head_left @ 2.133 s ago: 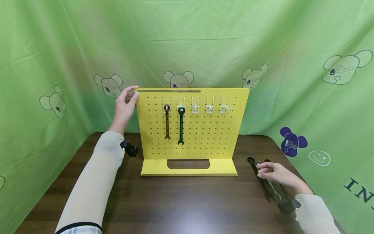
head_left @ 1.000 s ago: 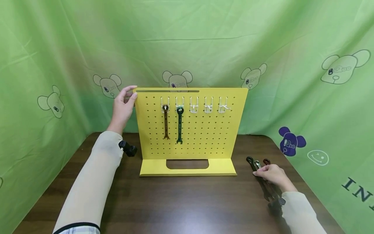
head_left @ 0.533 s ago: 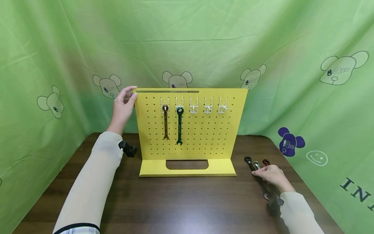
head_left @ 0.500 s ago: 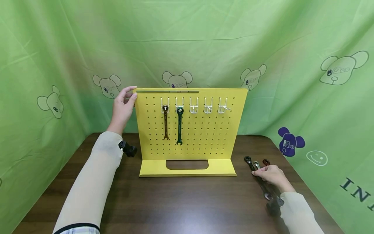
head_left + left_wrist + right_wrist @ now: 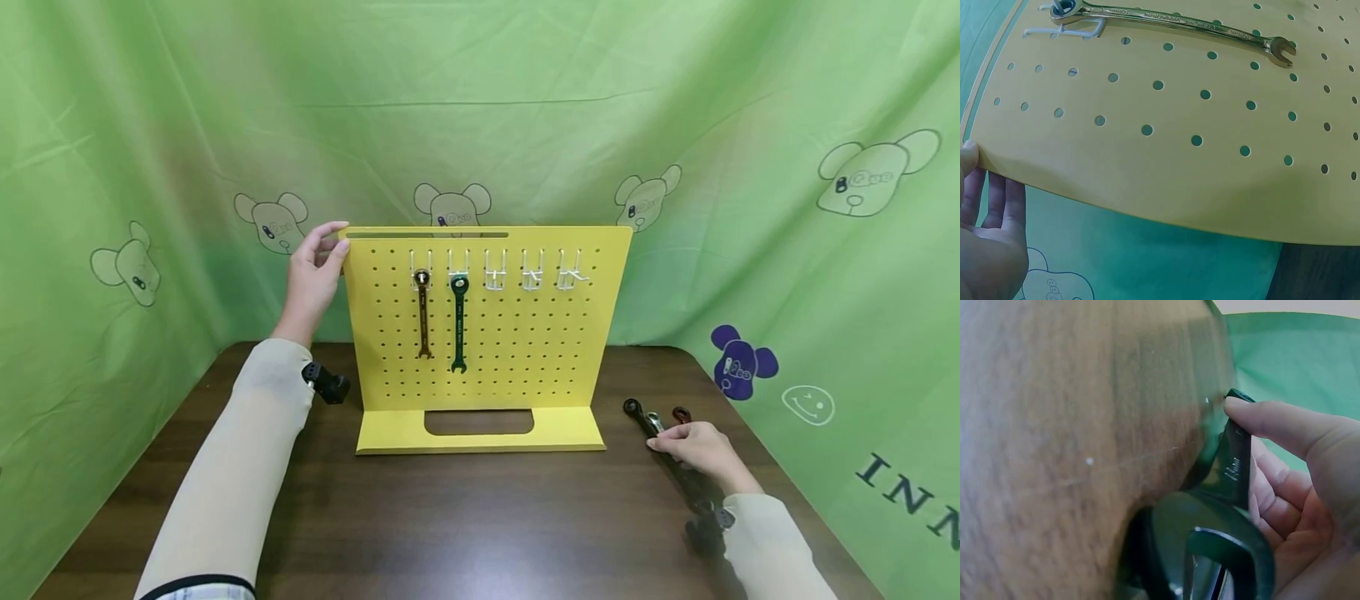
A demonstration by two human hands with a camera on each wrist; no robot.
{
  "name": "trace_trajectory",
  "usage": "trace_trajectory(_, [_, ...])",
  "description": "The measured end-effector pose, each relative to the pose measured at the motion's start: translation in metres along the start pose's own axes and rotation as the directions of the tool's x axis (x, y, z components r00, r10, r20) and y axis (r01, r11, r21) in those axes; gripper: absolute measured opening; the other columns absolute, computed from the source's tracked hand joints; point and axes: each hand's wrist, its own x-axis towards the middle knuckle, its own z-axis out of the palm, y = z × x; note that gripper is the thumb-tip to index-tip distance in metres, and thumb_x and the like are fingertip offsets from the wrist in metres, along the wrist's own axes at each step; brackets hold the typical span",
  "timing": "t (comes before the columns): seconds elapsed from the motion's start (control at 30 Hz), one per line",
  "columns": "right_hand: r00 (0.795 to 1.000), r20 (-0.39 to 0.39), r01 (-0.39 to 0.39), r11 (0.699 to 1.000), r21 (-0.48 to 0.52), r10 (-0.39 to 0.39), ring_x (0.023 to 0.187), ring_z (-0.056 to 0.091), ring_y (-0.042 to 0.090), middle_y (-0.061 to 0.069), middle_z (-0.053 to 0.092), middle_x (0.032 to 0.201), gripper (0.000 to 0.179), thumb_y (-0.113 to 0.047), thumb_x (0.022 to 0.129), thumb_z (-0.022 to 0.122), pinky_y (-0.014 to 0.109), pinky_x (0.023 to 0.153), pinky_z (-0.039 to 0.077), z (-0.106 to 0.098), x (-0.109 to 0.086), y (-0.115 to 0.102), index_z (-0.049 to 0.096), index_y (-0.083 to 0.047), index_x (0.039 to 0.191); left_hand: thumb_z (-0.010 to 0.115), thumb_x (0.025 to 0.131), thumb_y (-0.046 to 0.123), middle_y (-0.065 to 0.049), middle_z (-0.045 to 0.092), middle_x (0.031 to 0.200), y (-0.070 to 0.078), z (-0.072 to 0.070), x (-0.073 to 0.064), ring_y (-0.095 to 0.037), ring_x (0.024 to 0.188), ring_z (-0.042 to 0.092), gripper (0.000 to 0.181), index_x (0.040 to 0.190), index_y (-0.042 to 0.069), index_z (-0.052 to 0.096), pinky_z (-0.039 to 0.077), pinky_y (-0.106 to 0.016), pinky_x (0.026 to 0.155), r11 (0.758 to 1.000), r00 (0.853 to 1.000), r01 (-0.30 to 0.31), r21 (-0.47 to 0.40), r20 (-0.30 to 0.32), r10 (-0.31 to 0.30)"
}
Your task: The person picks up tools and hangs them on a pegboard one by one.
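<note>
My left hand point(image 5: 311, 279) grips the upper left corner of the yellow pegboard point(image 5: 525, 350), thumb in front and fingers behind. A bronze-looking combination wrench point(image 5: 423, 321) and a dark green one point(image 5: 459, 325) hang by their ring ends from the first two hooks; the bronze one's open end shows in the left wrist view. At the right of the table, my right hand point(image 5: 705, 454) pinches a dark combination wrench point(image 5: 1232, 465) between thumb and fingers, its open end toward the wrist camera. Beside it are a silver wrench point(image 5: 655, 421) and a red one point(image 5: 681, 414), both partly hidden by the hand.
Three white wire hooks point(image 5: 495, 275) to the right of the hung wrenches carry nothing. The board's base point(image 5: 570, 429) stands on the dark wooden table point(image 5: 450, 525). A green printed curtain point(image 5: 525, 125) surrounds the table at the back and sides.
My right hand has come down from hovering over the wrenches and now pinches the dark one, whose ring end has shifted slightly left. My left hand stays on the board's corner.
</note>
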Motion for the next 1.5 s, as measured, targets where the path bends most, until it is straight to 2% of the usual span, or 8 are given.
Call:
trace_trajectory(0.3, [1.000, 0.019, 0.007, 1.000, 0.011, -0.007, 0.070, 0.066, 0.018, 0.007, 0.070, 0.090, 0.039, -0.032, 0.088, 0.078, 0.033, 0.062, 0.057, -0.001, 0.004, 0.003, 0.075, 0.004, 0.102, 0.057, 0.104, 0.023, -0.007, 0.060, 0.116, 0.000, -0.001, 0.000, -0.017, 0.095, 0.061, 0.033, 0.136, 0.019, 0.061, 0.053, -0.031, 0.087, 1.000, 1.000, -0.017, 0.008, -0.003, 0.017])
trace_trajectory(0.63, [0.998, -0.006, 0.065, 0.997, -0.039, -0.065, 0.072, 0.057, 0.017, 0.004, 0.069, 0.085, 0.037, -0.031, 0.092, 0.074, 0.031, 0.061, 0.048, -0.002, 0.001, 0.001, 0.073, 0.004, 0.103, 0.057, 0.104, 0.022, -0.007, 0.060, 0.115, -0.002, 0.000, -0.001, -0.016, 0.093, 0.060, 0.034, 0.137, 0.016, 0.060, 0.053, -0.029, 0.085, 1.000, 1.000, -0.026, -0.005, 0.001, 0.026])
trace_trajectory(0.83, [0.997, 0.003, 0.076, 0.994, 0.085, -0.076, 0.067, 0.056, 0.014, 0.001, 0.069, 0.079, 0.038, -0.025, 0.093, 0.072, 0.029, 0.058, 0.048, -0.005, -0.004, -0.008, 0.069, 0.009, 0.108, 0.057, 0.104, 0.022, -0.007, 0.060, 0.116, -0.001, 0.000, -0.001, -0.016, 0.094, 0.059, 0.033, 0.137, 0.018, 0.060, 0.053, -0.029, 0.086, 1.000, 1.000, -0.022, -0.002, -0.002, 0.022])
trace_trajectory(0.93, [0.997, 0.025, 0.066, 0.979, 0.191, -0.072, 0.064, 0.054, 0.011, -0.002, 0.064, 0.075, 0.039, -0.022, 0.094, 0.071, 0.028, 0.056, 0.049, -0.007, -0.009, -0.015, 0.065, 0.012, 0.112, 0.057, 0.104, 0.022, -0.007, 0.060, 0.116, 0.001, 0.000, -0.001, -0.016, 0.095, 0.059, 0.034, 0.137, 0.017, 0.060, 0.053, -0.029, 0.086, 1.000, 1.000, -0.018, -0.003, -0.003, 0.018])
trace_trajectory(1.07, [0.995, 0.042, 0.073, 0.960, 0.270, -0.088, 0.060, 0.046, 0.009, -0.007, 0.051, 0.067, 0.039, -0.021, 0.096, 0.069, 0.027, 0.053, 0.045, -0.009, -0.013, -0.023, 0.061, 0.012, 0.116, 0.057, 0.104, 0.022, -0.007, 0.060, 0.117, 0.002, -0.001, -0.002, -0.016, 0.096, 0.060, 0.034, 0.138, 0.017, 0.059, 0.053, -0.030, 0.088, 1.000, 1.000, -0.006, -0.005, 0.003, 0.006])
trace_trajectory(1.2, [0.993, 0.047, 0.094, 0.951, 0.294, -0.112, 0.060, 0.043, 0.009, -0.008, 0.045, 0.066, 0.038, -0.022, 0.097, 0.068, 0.028, 0.054, 0.044, -0.010, -0.017, -0.030, 0.061, 0.010, 0.117, 0.057, 0.104, 0.022, -0.008, 0.059, 0.118, 0.003, -0.001, -0.003, -0.017, 0.096, 0.060, 0.034, 0.138, 0.018, 0.059, 0.053, -0.031, 0.089, 1.000, 1.000, 0.002, -0.004, 0.008, -0.002])
trace_trajectory(1.37, [0.992, 0.059, 0.092, 0.948, 0.304, -0.115, 0.066, 0.048, 0.012, -0.007, 0.052, 0.073, 0.039, -0.027, 0.097, 0.068, 0.031, 0.060, 0.049, -0.011, -0.019, -0.037, 0.061, 0.005, 0.118, 0.058, 0.104, 0.021, -0.008, 0.060, 0.117, 0.004, -0.001, -0.003, -0.017, 0.095, 0.059, 0.034, 0.137, 0.017, 0.060, 0.053, -0.032, 0.089, 1.000, 1.000, -0.002, 0.001, 0.007, 0.002])
trace_trajectory(1.5, [0.988, 0.048, 0.129, 0.946, 0.296, -0.150, 0.068, 0.050, 0.014, -0.005, 0.055, 0.076, 0.039, -0.029, 0.097, 0.069, 0.031, 0.063, 0.050, -0.011, -0.019, -0.044, 0.062, 0.003, 0.119, 0.058, 0.103, 0.021, -0.007, 0.060, 0.117, 0.003, -0.001, -0.002, -0.016, 0.095, 0.060, 0.034, 0.137, 0.017, 0.060, 0.053, -0.030, 0.087, 1.000, 1.000, -0.004, -0.013, 0.006, 0.004])
